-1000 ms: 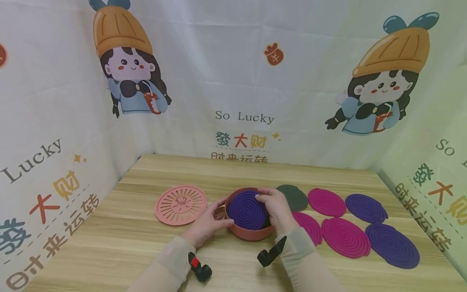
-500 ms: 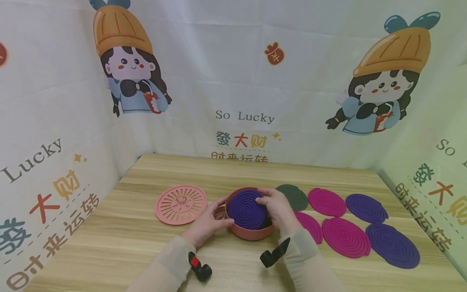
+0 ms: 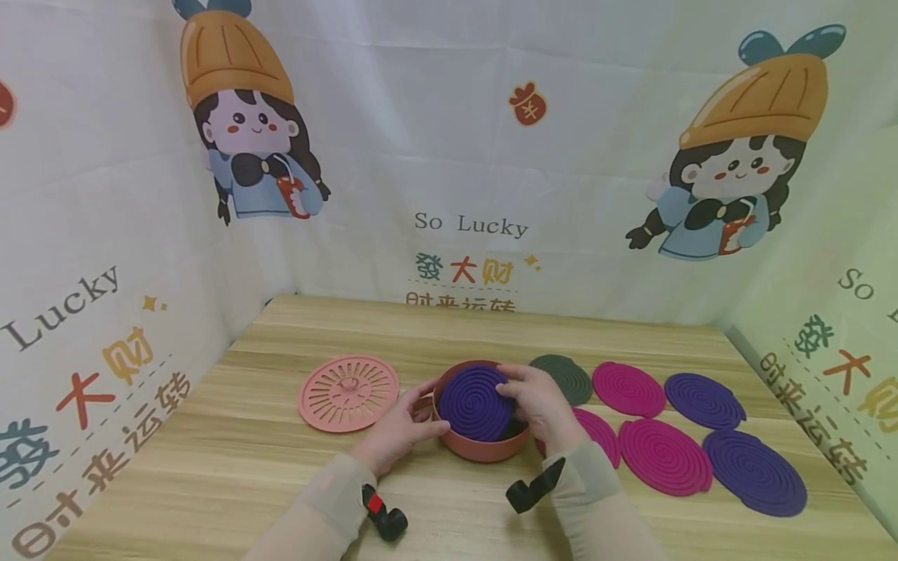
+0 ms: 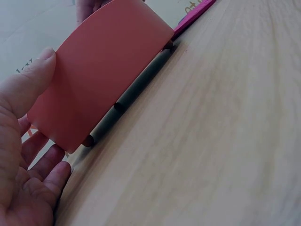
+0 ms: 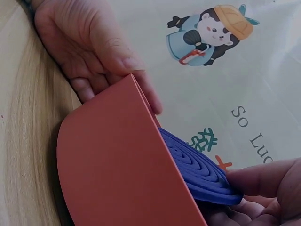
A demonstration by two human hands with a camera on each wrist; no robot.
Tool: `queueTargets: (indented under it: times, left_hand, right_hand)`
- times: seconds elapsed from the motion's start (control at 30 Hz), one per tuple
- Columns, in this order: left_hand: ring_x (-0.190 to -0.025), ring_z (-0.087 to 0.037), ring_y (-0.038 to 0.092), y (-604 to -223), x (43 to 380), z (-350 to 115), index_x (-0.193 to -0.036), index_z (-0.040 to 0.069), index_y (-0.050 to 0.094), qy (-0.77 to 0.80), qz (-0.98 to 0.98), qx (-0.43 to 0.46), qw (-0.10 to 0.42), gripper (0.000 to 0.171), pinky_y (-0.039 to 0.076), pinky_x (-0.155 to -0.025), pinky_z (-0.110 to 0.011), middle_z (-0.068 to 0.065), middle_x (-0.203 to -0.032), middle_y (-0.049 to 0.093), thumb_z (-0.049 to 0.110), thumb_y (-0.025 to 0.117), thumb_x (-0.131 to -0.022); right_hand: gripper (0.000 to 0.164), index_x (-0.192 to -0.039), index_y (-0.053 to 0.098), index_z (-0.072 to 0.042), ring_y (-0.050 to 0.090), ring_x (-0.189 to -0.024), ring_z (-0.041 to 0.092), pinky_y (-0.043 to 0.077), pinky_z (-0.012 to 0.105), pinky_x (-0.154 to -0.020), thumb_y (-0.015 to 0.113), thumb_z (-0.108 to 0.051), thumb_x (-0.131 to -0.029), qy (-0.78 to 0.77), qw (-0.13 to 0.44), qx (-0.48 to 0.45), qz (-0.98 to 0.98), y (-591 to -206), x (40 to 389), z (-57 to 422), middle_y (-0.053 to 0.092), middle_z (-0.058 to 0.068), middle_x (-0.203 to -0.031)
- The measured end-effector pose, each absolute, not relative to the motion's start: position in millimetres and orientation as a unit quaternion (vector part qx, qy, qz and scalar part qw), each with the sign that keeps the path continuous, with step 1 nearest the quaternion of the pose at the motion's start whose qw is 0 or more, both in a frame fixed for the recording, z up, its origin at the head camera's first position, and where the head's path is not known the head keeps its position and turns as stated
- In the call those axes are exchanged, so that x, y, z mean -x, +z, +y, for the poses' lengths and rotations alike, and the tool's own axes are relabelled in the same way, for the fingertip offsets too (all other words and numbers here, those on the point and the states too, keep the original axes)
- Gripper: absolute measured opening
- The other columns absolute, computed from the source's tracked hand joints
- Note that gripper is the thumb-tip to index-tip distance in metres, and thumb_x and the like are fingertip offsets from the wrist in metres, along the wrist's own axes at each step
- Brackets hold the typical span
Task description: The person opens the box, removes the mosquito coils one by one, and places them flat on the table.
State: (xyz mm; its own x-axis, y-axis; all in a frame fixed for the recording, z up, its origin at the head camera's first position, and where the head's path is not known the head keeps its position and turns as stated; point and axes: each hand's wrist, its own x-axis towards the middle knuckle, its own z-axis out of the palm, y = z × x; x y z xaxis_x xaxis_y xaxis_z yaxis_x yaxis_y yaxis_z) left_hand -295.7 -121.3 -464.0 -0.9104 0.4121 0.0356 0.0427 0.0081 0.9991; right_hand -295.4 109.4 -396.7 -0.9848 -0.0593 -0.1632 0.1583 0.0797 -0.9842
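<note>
A round terracotta mosquito coil holder stands upright on the table in the head view. My left hand holds its left wall, and in the left wrist view the thumb lies against the wall near the rim. A purple mosquito coil sits tilted in the holder's mouth. Between thumb and fingers, my right hand pinches the coil's right edge. From the right wrist view, the coil slants up out of the holder towards the right hand. The holder's inside is mostly hidden.
Left of the holder lies a pink slotted lid with a knob. To the right, flat coils are spread in two rows: a green coil, magenta coils and purple coils. A printed cloth walls the table's back and sides.
My right hand has shifted slightly right, and the coil's right edge has come up a little with it. The left hand and the holder have stayed in place.
</note>
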Motion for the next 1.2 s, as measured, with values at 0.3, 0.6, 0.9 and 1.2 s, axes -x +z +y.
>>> queueTargets:
  times: [0.3,0.6,0.9,1.2]
  left_hand:
    - [-0.137,-0.036,0.033,-464.6,296.2,-121.9,-0.151,0.010,0.029,0.683,0.700,-0.162,0.134,0.082,0.035,-0.109,-0.044,-0.021,-0.149,0.035,0.014,0.076,-0.083]
    - [-0.137,-0.037,0.033,-464.5,297.4,-121.8,-0.151,0.010,0.029,0.681,0.700,-0.168,0.134,0.082,0.036,-0.109,-0.043,-0.022,-0.149,0.034,0.015,0.075,-0.084]
    - [-0.137,-0.034,0.035,-464.2,297.5,-121.9,-0.151,0.013,0.029,0.687,0.691,-0.171,0.143,0.080,0.039,-0.107,-0.040,-0.020,-0.149,0.035,0.012,0.073,-0.085]
    - [-0.137,-0.033,0.035,-466.7,298.6,-121.3,-0.151,0.013,0.029,0.690,0.689,-0.171,0.142,0.082,0.039,-0.107,-0.040,-0.019,-0.149,0.036,0.014,0.076,-0.083]
  right_hand:
    - [0.040,-0.135,0.051,0.004,0.063,-0.086,0.015,0.058,0.036,-0.077,0.051,0.003,-0.095,-0.680,0.083,-0.024,0.728,-399.2,294.9,109.8,0.056,0.024,-0.128]
    - [0.043,-0.137,0.051,-0.003,0.060,-0.087,0.017,0.053,0.030,-0.066,0.052,-0.001,-0.095,-0.670,0.081,-0.020,0.738,-402.6,297.8,110.6,0.054,0.019,-0.132]
    - [0.049,-0.135,0.053,-0.001,0.063,-0.074,0.014,0.056,0.029,-0.063,0.059,0.006,-0.086,-0.692,0.078,-0.023,0.718,-402.3,297.7,109.9,0.063,0.018,-0.110]
    - [0.052,-0.136,0.047,0.004,0.063,-0.077,0.012,0.056,0.027,-0.065,0.057,0.008,-0.085,-0.724,0.072,-0.026,0.686,-406.2,300.1,114.5,0.059,0.020,-0.122]
